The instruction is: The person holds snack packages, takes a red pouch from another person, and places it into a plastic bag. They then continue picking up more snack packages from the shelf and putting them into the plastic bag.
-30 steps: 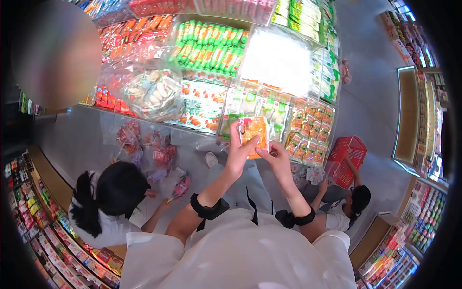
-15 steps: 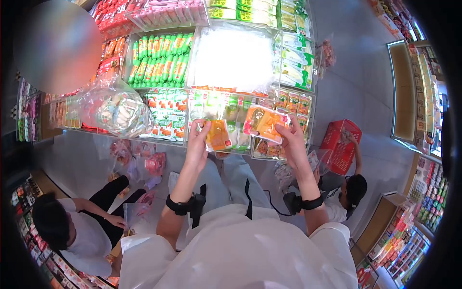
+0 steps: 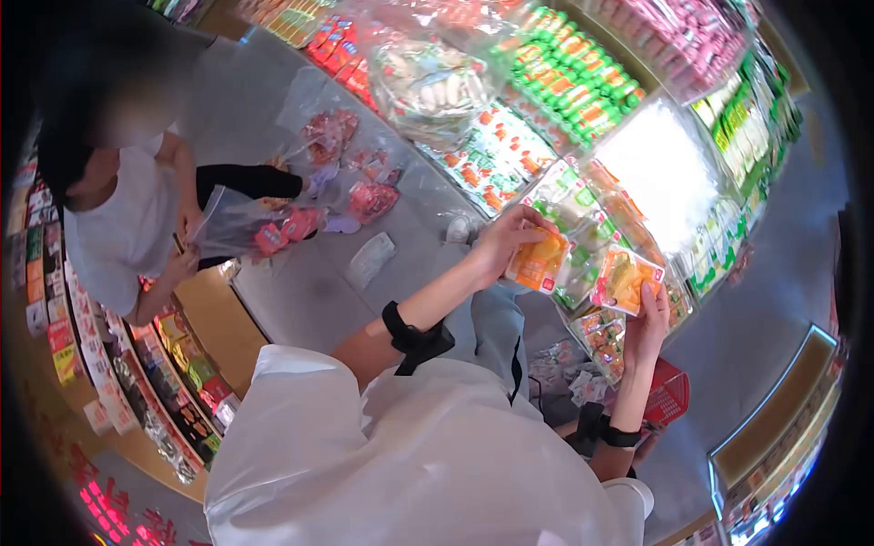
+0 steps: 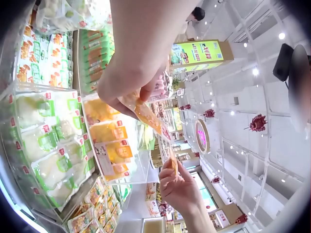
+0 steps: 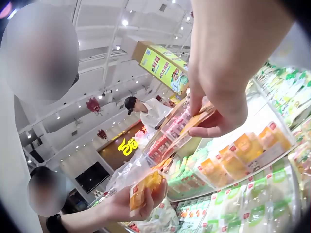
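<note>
1. Over the green-and-white packets [image 4: 51, 167], as seen from the head, two orange packets are held up, one in each hand, with a gap between them.

2. By the left hand [image 3: 512, 239], the left orange packet [image 3: 539, 264] is pinched near its upper edge; the grip is narrow, closed on the thin pack.

3. By the right hand [image 3: 647, 320], the right orange packet [image 3: 624, 280] is gripped at its outer edge, with the thumb laid on the printed face.

4. A second ago the packets were held overlapped with both hands together; half a second ago they had been parted, and parted they remain. It can be judged that they are now handled as two separate items, perhaps for comparing; neither has been put down.

5. The head view has been swung round since then, so that another person [image 3: 114, 218] and a clear bag [image 3: 238, 227] are shown more fully at the left, while the red basket [image 3: 669, 396] is partly hidden by the right forearm.

6. Near the hands, similar orange packets are seen standing in a row [image 4: 112, 141]; whether the held pair was taken from there cannot be told.
</note>
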{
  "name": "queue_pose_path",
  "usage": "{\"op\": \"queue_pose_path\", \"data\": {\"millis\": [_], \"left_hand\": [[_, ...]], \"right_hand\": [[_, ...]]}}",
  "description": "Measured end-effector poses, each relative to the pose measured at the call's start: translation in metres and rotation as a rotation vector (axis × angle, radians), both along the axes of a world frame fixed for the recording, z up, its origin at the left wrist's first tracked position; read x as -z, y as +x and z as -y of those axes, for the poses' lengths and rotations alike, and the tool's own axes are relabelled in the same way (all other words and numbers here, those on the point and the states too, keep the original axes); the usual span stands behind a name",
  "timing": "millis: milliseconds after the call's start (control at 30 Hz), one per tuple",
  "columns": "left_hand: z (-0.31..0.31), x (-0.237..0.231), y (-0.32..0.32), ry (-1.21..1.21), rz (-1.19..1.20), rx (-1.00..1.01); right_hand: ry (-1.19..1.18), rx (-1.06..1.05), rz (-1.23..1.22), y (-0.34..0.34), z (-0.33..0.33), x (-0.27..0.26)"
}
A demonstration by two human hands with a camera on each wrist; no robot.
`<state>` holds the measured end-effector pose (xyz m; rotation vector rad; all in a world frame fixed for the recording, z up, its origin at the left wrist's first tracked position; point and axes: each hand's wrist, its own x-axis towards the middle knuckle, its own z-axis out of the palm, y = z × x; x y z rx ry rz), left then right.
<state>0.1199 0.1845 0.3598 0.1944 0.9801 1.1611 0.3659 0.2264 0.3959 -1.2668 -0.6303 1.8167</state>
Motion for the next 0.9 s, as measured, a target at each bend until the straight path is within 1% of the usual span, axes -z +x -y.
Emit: {"op": "queue_pose_path", "data": {"millis": [33, 133, 167, 233, 267, 367, 467, 500, 533, 633, 700, 833, 867, 900], "left_hand": [[0.009, -0.002, -0.009, -0.026, -0.001, -0.059], [0.038, 0.013, -0.03, 0.084, -0.089, -0.192], [0.046, 0.017, -0.033, 0.113, -0.064, -0.205], [0.055, 0.018, -0.042, 0.185, -0.007, -0.218], [0.057, 0.019, -0.048, 0.049, -0.093, -0.155], [0.068, 0.005, -0.079, 0.029, 0.081, -0.151], [0.086, 0.026, -0.102, 0.218, -0.385, -0.226], [0.09, 0.023, -0.112, 0.269, -0.551, -0.235], [0.098, 0.022, -0.126, 0.222, -0.538, -0.152], [0.121, 0.025, -0.16, 0.304, -0.527, -0.06], [0.135, 0.026, -0.179, 0.274, -0.496, -0.027], [0.154, 0.016, -0.208, 0.226, -0.445, 0.072], [0.157, 0.016, -0.209, 0.292, -0.567, 0.035], [0.158, 0.011, -0.211, 0.292, -0.662, 0.066]], "right_hand": [[-0.018, -0.063, -0.038, -0.015, 0.0, 0.002], [0.039, -0.325, -0.018, -0.081, 0.017, 0.011], [0.007, -0.389, -0.056, -0.102, 0.025, 0.016], [-0.078, -0.356, -0.077, -0.133, 0.044, 0.029], [-0.123, -0.346, -0.048, -0.143, 0.05, 0.029], [-0.109, -0.362, 0.042, -0.172, 0.068, 0.024], [-0.061, -0.429, 0.156, -0.197, 0.081, 0.03], [-0.054, -0.453, 0.2, -0.206, 0.084, 0.03], [-0.044, -0.496, 0.201, -0.216, 0.087, 0.028], [0.043, -0.501, 0.27, -0.245, 0.097, 0.03], [0.033, -0.595, 0.268, -0.261, 0.1, 0.022], [-0.004, -0.673, 0.257, -0.278, 0.11, 0.029], [0.004, -0.679, 0.257, -0.284, 0.112, 0.028], [0.017, -0.659, 0.285, -0.29, 0.113, 0.03]]}}
